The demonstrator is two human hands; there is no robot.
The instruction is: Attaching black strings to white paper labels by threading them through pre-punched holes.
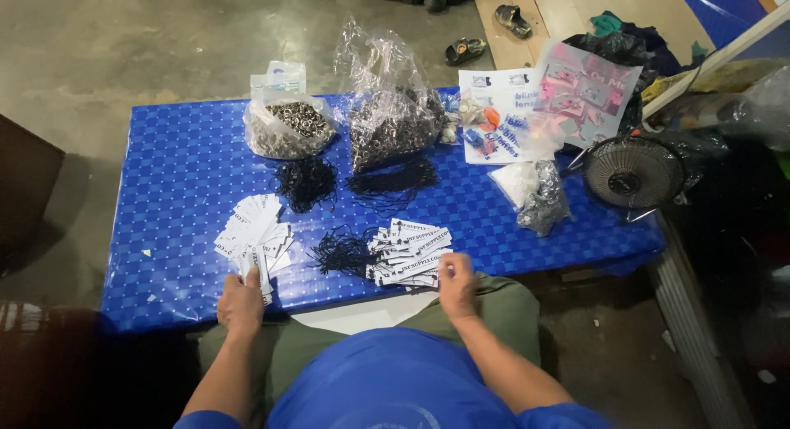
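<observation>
Head cam, looking down. Landmark = blue checkered table [181, 174].

Left hand [240, 304] at table's near edge, left of centre. Fingers curled shut around a small stack of white paper tags [262, 279], thumb side on top, stack sticking up out of the fist. Just beyond the hand, on the table, a fanned pile of blank white tags [251, 223].

Right hand [455, 282] at near edge too, right of centre. Thumb + fingertips pinched together at the edge of a printed tag pile [409, 252]; can't tell if it grips one tag or several. That pile has black strings [339, 252] bunched on its left side, touching it.

Mid-table: two loose clumps of black cord [306, 182], the 2nd [393, 182] to its right, near but apart.

Far edge of table: small clear bag of metal eyelets [286, 125], taller clear bag of dark metal bits [388, 120] just beside it. Right of those, printed paper sheets [494, 116] w/ small orange + blue items on top, a pink printed card [586, 92] tilted up behind.

Right end of table: crumpled clear bag w/ white + grey contents [535, 190], then a small black fan [632, 174] at the table's right corner, grille facing up.

Beyond the table, on concrete floor: sandals [465, 49].
</observation>
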